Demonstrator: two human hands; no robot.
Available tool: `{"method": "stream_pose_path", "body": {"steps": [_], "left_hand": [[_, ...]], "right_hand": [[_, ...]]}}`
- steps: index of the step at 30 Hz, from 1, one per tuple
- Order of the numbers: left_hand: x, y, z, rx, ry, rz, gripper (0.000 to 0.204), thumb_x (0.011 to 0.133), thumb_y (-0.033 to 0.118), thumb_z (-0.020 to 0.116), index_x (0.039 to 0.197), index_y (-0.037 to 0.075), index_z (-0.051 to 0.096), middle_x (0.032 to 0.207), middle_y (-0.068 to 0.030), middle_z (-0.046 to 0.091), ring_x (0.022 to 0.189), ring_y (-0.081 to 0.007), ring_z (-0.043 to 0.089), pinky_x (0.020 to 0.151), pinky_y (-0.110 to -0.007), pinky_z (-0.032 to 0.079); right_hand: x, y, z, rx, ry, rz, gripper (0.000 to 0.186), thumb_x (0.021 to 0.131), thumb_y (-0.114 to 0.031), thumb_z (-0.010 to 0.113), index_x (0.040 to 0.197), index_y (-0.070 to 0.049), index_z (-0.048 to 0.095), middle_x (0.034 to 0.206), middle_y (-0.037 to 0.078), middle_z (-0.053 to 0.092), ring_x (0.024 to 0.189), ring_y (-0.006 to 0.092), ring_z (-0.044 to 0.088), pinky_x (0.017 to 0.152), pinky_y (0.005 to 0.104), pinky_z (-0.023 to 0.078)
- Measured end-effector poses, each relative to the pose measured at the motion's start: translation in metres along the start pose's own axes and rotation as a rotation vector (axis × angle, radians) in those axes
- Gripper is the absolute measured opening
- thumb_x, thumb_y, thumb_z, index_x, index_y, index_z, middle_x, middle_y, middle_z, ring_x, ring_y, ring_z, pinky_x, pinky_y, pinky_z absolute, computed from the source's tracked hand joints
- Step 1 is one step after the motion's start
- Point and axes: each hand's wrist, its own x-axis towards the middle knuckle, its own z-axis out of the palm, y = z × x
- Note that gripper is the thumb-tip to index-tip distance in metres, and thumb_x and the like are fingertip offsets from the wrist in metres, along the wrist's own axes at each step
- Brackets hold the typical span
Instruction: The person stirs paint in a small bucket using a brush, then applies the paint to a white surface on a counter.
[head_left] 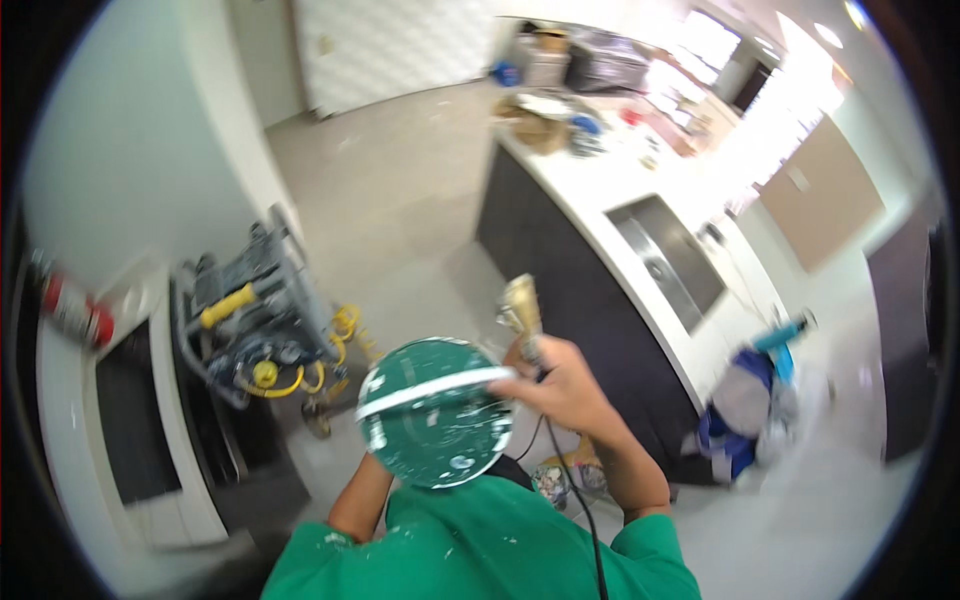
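In front of my chest is a round green bucket or lid [430, 430], spattered with white, with a white band across it. My right hand [565, 385] is closed around a pale, blurred thing that looks like a paintbrush [521, 303], its light end pointing up and away. A finger or the thumb of that hand reaches to the right end of the white band. My left forearm [362, 497] goes up behind the green round thing, which hides my left hand. A black cord [580, 490] hangs down below my right hand.
A grey-framed machine with a yellow hose [265, 340] stands left, beside a fire extinguisher [78, 308]. At right, a dark island with a white top holds a steel sink [668, 258] and a cardboard box [535, 125]. A blue and grey bag [740, 405] lies beyond its near end.
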Motion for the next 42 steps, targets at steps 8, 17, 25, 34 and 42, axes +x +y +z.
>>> {"method": "stream_pose_path", "body": {"steps": [8,17,25,34,42], "left_hand": [[0.154,0.019,0.019,-0.055,-0.137,0.036,0.072,0.099,0.058,0.039,0.149,0.007,0.049,0.142,-0.0185,0.061,0.123,-0.0382,0.063,0.106,-0.057,0.048],[0.327,0.169,0.023,-0.116,-0.245,0.008,0.077,0.097,0.063,0.038,0.149,0.008,0.05,0.142,-0.0185,0.061,0.123,-0.0392,0.063,0.106,-0.058,0.049],[0.51,0.378,0.043,-0.177,-0.285,-0.103,0.081,0.095,0.067,0.036,0.15,0.009,0.05,0.142,-0.0185,0.062,0.123,-0.0401,0.064,0.105,-0.06,0.049],[0.631,0.573,0.079,-0.118,-0.254,-0.04,0.08,0.097,0.066,0.036,0.147,0.006,0.054,0.143,-0.0195,0.061,0.125,-0.0395,0.063,0.106,-0.057,0.05],[0.757,0.695,0.109,0.003,0.044,0.084,0.079,0.097,0.065,0.037,0.146,0.006,0.054,0.143,-0.0195,0.061,0.126,-0.0392,0.062,0.106,-0.057,0.05]], "right_hand": [[0.219,0.114,-0.072,0.476,-0.293,0.326,0.044,0.092,-0.007,0.076,0.072,-0.015,0.038,0.074,-0.004,0.05,0.066,0.0056,0.052,0.059,0.025,0.046],[0.431,0.168,-0.129,0.247,-0.1,0.221,0.039,0.101,-0.033,0.067,0.114,0.003,0.063,0.101,0.006,0.067,0.092,0.0125,0.062,0.087,0.0303,0.051],[0.672,0.11,-0.16,-0.493,-0.556,0.048,0.086,0.07,-0.024,0.096,0.14,-0.001,0.052,0.116,0.011,0.064,0.109,0.0229,0.06,0.094,0.0375,0.049],[0.895,0.127,-0.172,-0.539,-0.585,-0.15,0.077,0.074,-0.023,0.092,0.134,0.001,0.052,0.121,0.019,0.06,0.114,0.0371,0.061,0.099,0.0433,0.049],[1.097,0.177,-0.177,-0.343,-0.689,-0.29,0.049,0.066,-0.015,0.089,0.099,0.002,0.057,0.107,0.019,0.059,0.111,0.0395,0.058,0.093,0.0454,0.049]]}}
